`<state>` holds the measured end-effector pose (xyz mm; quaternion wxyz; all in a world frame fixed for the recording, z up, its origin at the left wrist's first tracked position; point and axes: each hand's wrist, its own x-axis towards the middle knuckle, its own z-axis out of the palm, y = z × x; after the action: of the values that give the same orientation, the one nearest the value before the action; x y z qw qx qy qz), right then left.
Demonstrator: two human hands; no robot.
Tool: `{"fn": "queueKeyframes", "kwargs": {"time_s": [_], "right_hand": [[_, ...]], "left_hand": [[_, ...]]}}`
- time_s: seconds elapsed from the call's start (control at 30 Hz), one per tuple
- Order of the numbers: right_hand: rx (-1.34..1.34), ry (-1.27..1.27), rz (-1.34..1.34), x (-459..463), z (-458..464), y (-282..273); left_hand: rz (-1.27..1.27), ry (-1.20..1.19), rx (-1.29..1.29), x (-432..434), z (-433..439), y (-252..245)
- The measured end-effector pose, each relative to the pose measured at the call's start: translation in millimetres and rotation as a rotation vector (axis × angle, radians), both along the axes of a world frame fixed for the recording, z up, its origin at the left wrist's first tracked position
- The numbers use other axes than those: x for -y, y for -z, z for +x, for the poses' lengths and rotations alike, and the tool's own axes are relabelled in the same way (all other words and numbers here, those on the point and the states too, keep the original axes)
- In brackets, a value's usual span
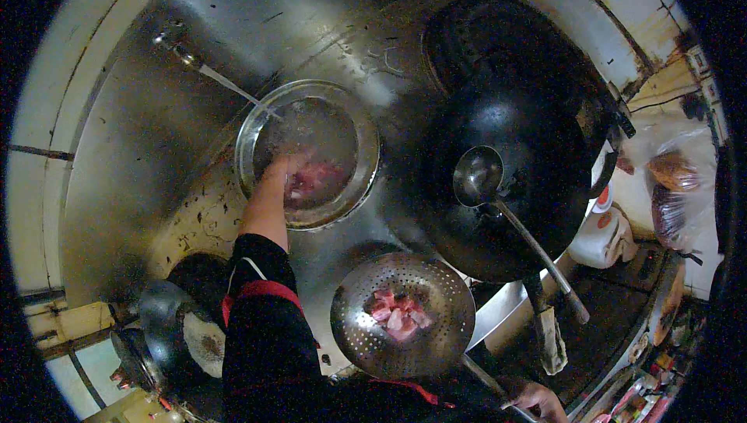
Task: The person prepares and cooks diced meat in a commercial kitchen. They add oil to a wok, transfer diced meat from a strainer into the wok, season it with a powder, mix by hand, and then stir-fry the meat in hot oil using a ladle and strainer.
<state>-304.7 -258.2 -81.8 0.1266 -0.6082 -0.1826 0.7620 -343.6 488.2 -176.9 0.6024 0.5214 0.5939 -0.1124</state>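
Observation:
My left hand [287, 167] reaches down into a round metal basin [366, 189] of cloudy water. Its fingers are blurred under the surface, beside reddish pieces of raw meat [318, 178], so their grip cannot be made out. At the lower right, my right hand [537, 399] is closed around the handle of a perforated metal strainer ladle [402, 268]. Several chunks of raw meat [400, 315] lie in the middle of its bowl, which is to the lower right of the basin.
A tap [219, 78] extends over the basin's rim. On the right sits a large black wok [525, 125] with a metal ladle [519, 218] resting in it. Another dark pan [160, 318] is at lower left. Plastic bags of food [671, 172] lie at far right.

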Motion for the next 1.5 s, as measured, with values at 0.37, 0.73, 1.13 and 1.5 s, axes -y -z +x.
{"fn": "queueKeyframes", "kwargs": {"time_s": [0.37, 0.73, 1.13, 1.5], "right_hand": [[0.036, -0.133, 0.102, -43, 9, 7], [0.070, -0.156, 0.179, -54, 15, 6], [0.239, -0.424, 0.426, -20, 20, 42], [0.047, 0.116, 0.195, -99, 18, -17]], "left_hand": [[0.119, 0.120, 0.139, 62, 42, -31], [-0.058, 0.108, 0.422, 39, 26, 27], [-0.590, -0.177, 1.059, 47, -33, -4], [-0.216, 0.623, 0.543, 205, -70, -122]]}}
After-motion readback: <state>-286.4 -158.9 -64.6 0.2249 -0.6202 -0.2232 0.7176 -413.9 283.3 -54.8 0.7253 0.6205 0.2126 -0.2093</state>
